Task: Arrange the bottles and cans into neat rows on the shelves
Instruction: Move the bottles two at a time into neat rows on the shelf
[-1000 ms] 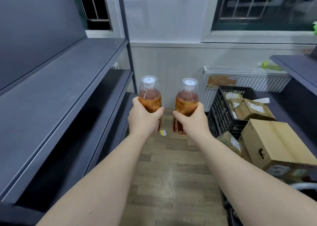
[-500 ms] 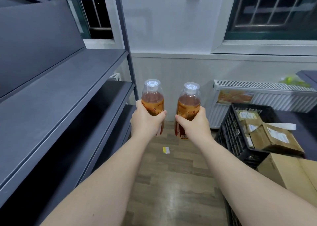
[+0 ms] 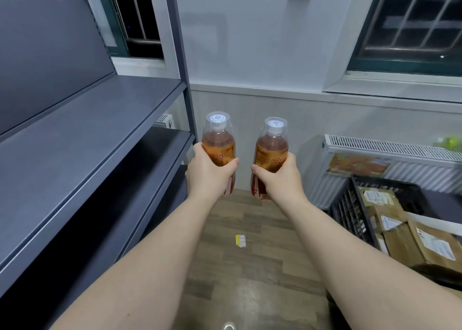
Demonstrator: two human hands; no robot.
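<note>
I hold two upright bottles of amber drink with clear caps in front of me, side by side and apart. My left hand [image 3: 208, 175] grips the left bottle [image 3: 218, 142] around its orange label. My right hand [image 3: 280, 179] grips the right bottle [image 3: 272, 147] the same way. Both bottles hang in the air just right of the dark grey shelving unit [image 3: 82, 134], near its far upright post [image 3: 183, 79]. The shelf boards in view carry nothing.
A black crate [image 3: 350, 209] with cardboard parcels [image 3: 435, 244] stands on the right. A white radiator [image 3: 390, 154] runs along the far wall under a window. A small yellow and white paper scrap [image 3: 240, 241] lies on the wood floor.
The view has tilted upward and leftward, so the crate and boxes slid toward the lower right. Both hands keep their hold on the bottles, held at about the same height.
</note>
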